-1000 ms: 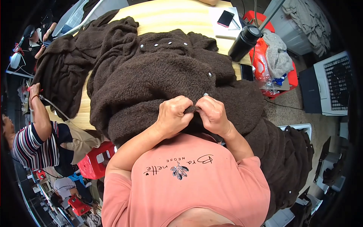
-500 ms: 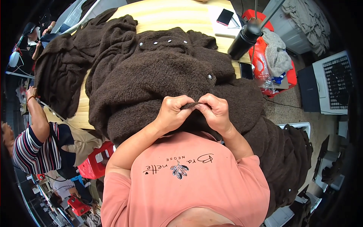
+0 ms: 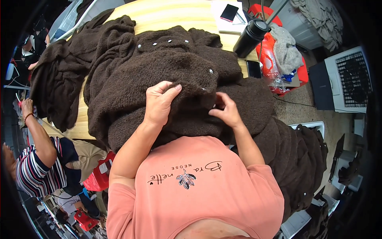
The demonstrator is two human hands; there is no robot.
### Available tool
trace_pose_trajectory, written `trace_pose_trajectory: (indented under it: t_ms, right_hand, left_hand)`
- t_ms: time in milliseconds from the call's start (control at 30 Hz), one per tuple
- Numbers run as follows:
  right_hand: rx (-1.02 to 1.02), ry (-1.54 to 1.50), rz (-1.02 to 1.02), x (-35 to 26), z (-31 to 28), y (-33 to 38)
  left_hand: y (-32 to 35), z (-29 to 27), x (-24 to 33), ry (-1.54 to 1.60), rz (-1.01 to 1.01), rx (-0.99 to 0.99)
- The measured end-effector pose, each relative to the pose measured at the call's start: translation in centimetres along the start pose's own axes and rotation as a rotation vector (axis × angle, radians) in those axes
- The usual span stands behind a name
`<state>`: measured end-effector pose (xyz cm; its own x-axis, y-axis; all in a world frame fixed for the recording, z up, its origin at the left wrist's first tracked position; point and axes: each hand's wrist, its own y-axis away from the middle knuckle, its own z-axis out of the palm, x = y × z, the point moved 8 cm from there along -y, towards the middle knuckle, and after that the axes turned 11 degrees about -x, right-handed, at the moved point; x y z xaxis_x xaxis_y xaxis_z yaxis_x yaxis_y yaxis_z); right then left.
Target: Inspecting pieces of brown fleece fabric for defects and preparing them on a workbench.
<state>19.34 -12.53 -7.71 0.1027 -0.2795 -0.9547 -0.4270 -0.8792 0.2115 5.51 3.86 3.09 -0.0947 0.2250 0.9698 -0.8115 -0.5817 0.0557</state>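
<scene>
A dark brown knitted cardigan (image 3: 147,75) with shiny buttons lies bunched in front of me on the table. My left hand (image 3: 159,102) is closed, pinching a lifted edge of the knit between thumb and fingers. To its right, my right hand (image 3: 227,111) is beside the buttoned edge. Its thumb and forefinger are apart, with a small shiny button (image 3: 214,106) close to the gap between them. The other fingers are partly hidden. More shiny buttons (image 3: 170,41) show in a row on the far fold.
The wooden table (image 3: 175,16) carries more brown knitwear (image 3: 59,79) at left. A black bottle (image 3: 251,38), a phone (image 3: 253,69) and another phone (image 3: 229,13) on papers are at far right. Red crates (image 3: 300,73) and a white bin (image 3: 318,125) stand right. A co-worker in stripes (image 3: 39,167) is left.
My hands, together on the knit edge before, have parted. The left has moved up and leftward, lifting the edge; the right has let go and its fingers have spread. The view has shifted slightly.
</scene>
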Motion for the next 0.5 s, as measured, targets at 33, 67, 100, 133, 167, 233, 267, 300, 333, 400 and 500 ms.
trace_pose_trajectory:
  t_ms: [33,67,100,133,167,233,267,300,333,400,500]
  right_hand:
    - [-0.036,0.0,-0.038,0.3,1.0,-0.1]
    - [-0.002,0.047,-0.26,-0.9,1.5,0.4]
    - [0.048,0.14,-0.239,-0.6,1.9,0.6]
    - [0.11,0.245,-0.266,-0.8,2.1,0.9]
    - [0.16,0.25,-0.246,-0.6,2.2,0.9]
    - [0.296,0.182,-0.279,-1.0,1.1,1.3]
    - [0.421,0.121,-0.345,-1.7,0.0,1.9]
    - [0.496,0.074,-0.369,-2.1,-1.0,2.6]
    - [0.497,-0.178,-0.403,-2.2,-1.7,2.7]
    - [0.543,-0.245,-0.467,-4.0,-3.3,4.1]
    - [0.677,0.448,-0.6,-10.7,-4.1,7.8]
  left_hand:
    - [-0.1,0.1,-0.1,0.0,-0.004,-0.002]
    - [-0.1,0.1,-0.4,0.022,-0.024,0.009]
    - [-0.1,0.1,-0.6,0.042,-0.043,0.018]
    - [-0.1,0.2,-0.6,0.04,-0.045,0.013]
    - [-0.1,0.2,-0.5,0.003,-0.04,0.01]
    - [0.0,0.0,-0.1,-0.034,-0.028,0.008]
    - [0.0,0.0,0.0,0.001,-0.037,-0.005]
    - [0.1,0.0,0.2,0.036,-0.045,-0.016]
    - [0.2,-0.1,0.6,0.036,-0.041,-0.009]
    - [0.5,0.5,1.0,0.137,-0.061,-0.056]
    - [0.9,1.8,1.7,0.277,-0.109,-0.135]
